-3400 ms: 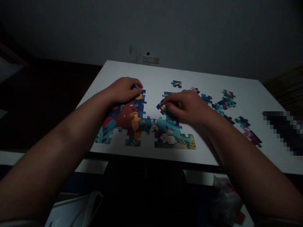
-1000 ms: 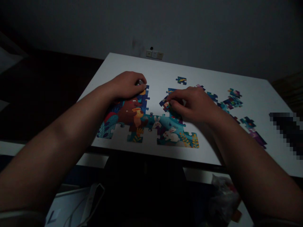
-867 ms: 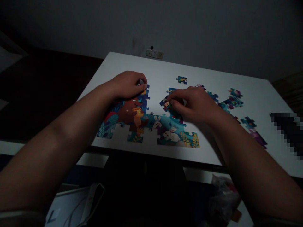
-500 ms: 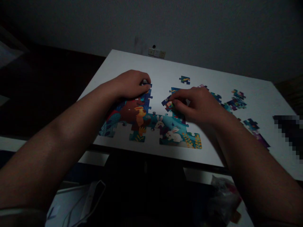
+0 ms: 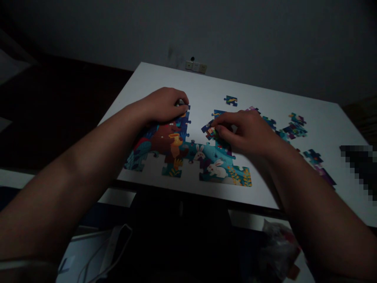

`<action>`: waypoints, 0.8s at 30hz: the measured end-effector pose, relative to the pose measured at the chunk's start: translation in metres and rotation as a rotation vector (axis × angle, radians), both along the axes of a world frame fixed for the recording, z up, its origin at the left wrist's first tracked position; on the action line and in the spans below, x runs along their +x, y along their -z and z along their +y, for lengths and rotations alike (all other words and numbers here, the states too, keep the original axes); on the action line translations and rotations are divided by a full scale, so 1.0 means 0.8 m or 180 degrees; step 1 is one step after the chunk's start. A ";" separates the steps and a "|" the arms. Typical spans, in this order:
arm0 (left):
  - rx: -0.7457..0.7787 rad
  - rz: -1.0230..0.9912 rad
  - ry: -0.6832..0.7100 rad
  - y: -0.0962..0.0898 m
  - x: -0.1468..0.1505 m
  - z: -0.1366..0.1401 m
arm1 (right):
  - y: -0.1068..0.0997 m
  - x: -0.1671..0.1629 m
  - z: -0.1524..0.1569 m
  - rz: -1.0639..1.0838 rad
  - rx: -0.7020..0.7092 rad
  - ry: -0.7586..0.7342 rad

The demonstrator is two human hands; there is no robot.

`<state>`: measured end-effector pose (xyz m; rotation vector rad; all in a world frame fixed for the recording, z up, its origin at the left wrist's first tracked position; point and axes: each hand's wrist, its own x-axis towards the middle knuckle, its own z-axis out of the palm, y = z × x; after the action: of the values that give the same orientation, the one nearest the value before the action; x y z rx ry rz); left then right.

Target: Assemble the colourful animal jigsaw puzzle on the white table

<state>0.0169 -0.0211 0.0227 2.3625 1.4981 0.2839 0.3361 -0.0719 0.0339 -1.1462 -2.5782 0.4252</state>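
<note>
White tabletop [image 5: 195, 127] leaves room between bear section's [image 5: 163, 138] edge and pinched piece [image 5: 207, 129].

Looks like printed card across the joined puzzle [image 5: 193, 152] at the centre, smooth, with a soft sheen by the rabbits. Seems the same card in the pinched piece [image 5: 208, 126] just toward two o'clock and in the loose pieces [image 5: 294, 130] at three. Appears smooth, hard and largely matt on the white tabletop [image 5: 265, 94]. Reads as matt and smudged on the wall [image 5: 250, 47] at twelve, as smooth plastic on the socket plate [image 5: 196, 67]. Crinkles like thin, glossy plastic in the bag [image 5: 275, 249] between four and five.
</note>
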 end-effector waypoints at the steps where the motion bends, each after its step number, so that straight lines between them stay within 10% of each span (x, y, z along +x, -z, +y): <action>1: -0.0006 -0.0018 -0.0007 0.000 0.000 0.000 | 0.000 0.000 0.000 0.0006 -0.0005 -0.0002; 24: -0.0014 -0.0151 -0.0028 -0.001 -0.001 0.000 | -0.003 -0.002 -0.001 0.0017 -0.0041 -0.0016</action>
<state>0.0163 -0.0208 0.0234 2.3296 1.4863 0.3359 0.3342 -0.0728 0.0364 -1.1417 -2.5780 0.4461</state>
